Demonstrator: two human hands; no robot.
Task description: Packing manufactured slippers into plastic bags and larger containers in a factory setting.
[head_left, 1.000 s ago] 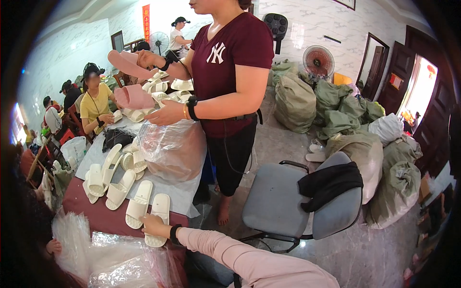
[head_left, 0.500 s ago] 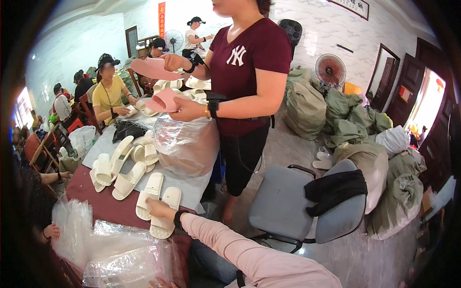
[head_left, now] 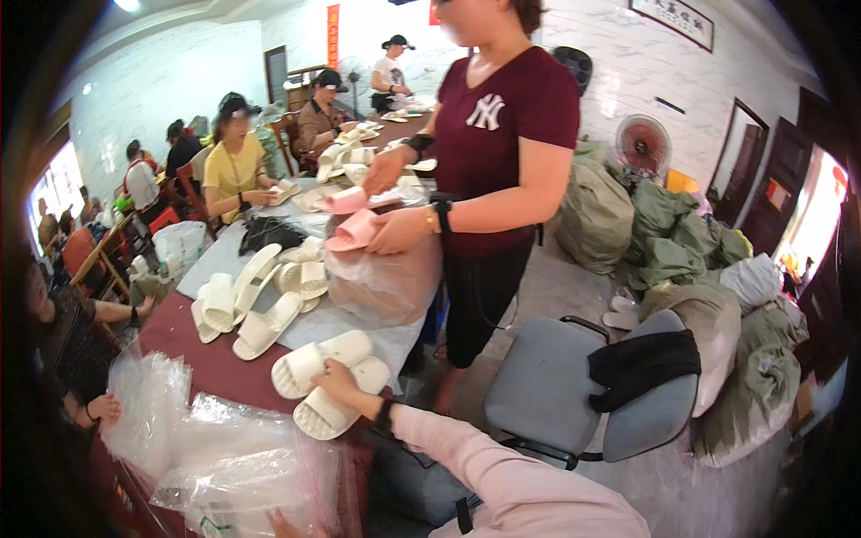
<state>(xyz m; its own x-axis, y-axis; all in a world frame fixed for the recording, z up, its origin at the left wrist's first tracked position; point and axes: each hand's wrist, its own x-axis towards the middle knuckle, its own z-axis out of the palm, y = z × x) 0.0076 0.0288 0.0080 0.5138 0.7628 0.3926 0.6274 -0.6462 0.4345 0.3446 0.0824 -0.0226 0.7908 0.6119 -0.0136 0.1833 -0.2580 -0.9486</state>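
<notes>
Your right hand point(head_left: 339, 378) reaches out in a pink sleeve point(head_left: 502, 466) and rests between a pair of white slippers point(head_left: 321, 359), fingers curled down over the nearer one; you hold it loosely rather than in a full grip. The pair lies side by side at the near edge of the tabletop point(head_left: 202, 359), where a grey sheet point(head_left: 354, 318) meets the dark red surface. Your left hand point(head_left: 282, 523) barely shows at the lower edge of the picture, touching a heap of clear plastic bags point(head_left: 224, 448); you cannot tell how far it is open.

More white slippers point(head_left: 260, 300) lie scattered further along the tabletop, well apart from your pair. Across from you stands a person in a maroon shirt point(head_left: 511, 143), holding two pink slippers point(head_left: 350, 220) above a bulging clear bag point(head_left: 381, 278) that sits on the tabletop. Just right of you is a grey chair point(head_left: 556, 386) with a dark cloth point(head_left: 641, 363) draped over its back. Green sacks point(head_left: 664, 233) are piled along the right wall, with a fan point(head_left: 642, 148) behind them. Other people sit along the far side of the tabletop, one in a yellow shirt point(head_left: 229, 170).
</notes>
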